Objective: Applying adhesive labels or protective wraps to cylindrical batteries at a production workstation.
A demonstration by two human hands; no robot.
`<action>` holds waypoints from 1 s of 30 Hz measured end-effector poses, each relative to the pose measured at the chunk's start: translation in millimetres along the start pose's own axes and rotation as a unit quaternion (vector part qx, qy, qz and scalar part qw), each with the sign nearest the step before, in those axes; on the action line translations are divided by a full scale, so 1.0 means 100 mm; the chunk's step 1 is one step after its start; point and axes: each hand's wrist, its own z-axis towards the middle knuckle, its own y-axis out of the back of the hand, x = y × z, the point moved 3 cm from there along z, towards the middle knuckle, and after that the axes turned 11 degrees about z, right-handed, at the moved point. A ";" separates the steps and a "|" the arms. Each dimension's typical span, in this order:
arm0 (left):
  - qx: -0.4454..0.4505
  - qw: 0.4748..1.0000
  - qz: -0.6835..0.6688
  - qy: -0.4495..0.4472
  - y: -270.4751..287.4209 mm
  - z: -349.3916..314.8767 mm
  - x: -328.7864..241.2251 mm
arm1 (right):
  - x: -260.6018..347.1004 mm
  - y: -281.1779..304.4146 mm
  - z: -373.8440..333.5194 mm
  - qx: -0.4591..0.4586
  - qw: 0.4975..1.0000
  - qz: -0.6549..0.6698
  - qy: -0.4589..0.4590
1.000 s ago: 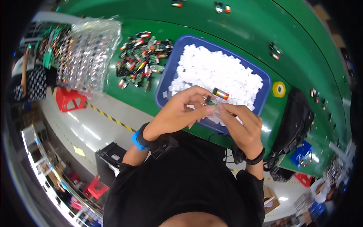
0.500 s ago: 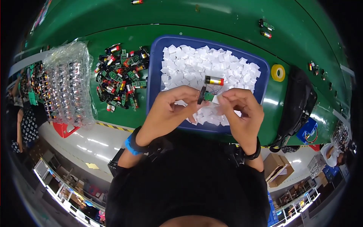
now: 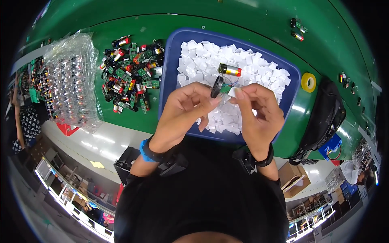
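My left hand [image 3: 184, 109] is closed on a small circuit board assembly, pinching it near a black round part [image 3: 217, 86]. Beside that part a strip of the green board [image 3: 228, 87] shows. A cylindrical battery [image 3: 229, 69], gold and black with a red end, hangs on thin wires just beyond the board. With thumb and fingers, my right hand [image 3: 261, 115] pinches a small white square piece [image 3: 233, 92] against or very close to the board's right end; whether they touch I cannot tell. Under both hands lies a heap of white square pieces [image 3: 239, 54] in a blue tray [image 3: 172, 60].
Left of the tray is a pile of circuit boards with batteries [image 3: 129, 75]. Farther left stand clear plastic trays [image 3: 73, 81] filled with similar parts. To the right are a yellow tape roll [image 3: 308, 82] and a black bag [image 3: 320, 117]. Several loose assemblies [image 3: 298, 30] lie farther back.
Both hands have moved slightly away from my body with the assembly. The battery has tilted, and the black round part shows more of its face. The view has shifted a little.
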 end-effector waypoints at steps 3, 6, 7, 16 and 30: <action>-0.013 1.000 0.013 0.001 -0.04 0.00 -0.01 | 0.00 0.00 -0.01 -0.006 1.000 0.004 0.006; 0.023 0.994 -0.108 0.014 -0.10 0.00 -0.01 | 0.00 0.00 -0.01 -0.003 1.000 0.015 0.004; 0.022 0.994 -0.106 0.012 -0.11 0.00 -0.02 | -0.01 0.01 -0.02 -0.007 1.000 0.022 -0.003; 0.036 0.904 0.408 -0.119 -0.02 0.05 -0.07 | -0.01 0.12 0.02 0.014 1.000 -0.025 -0.001; -0.045 0.943 0.301 -0.135 -0.04 0.09 -0.29 | 0.27 0.29 0.10 0.244 0.938 -0.210 0.127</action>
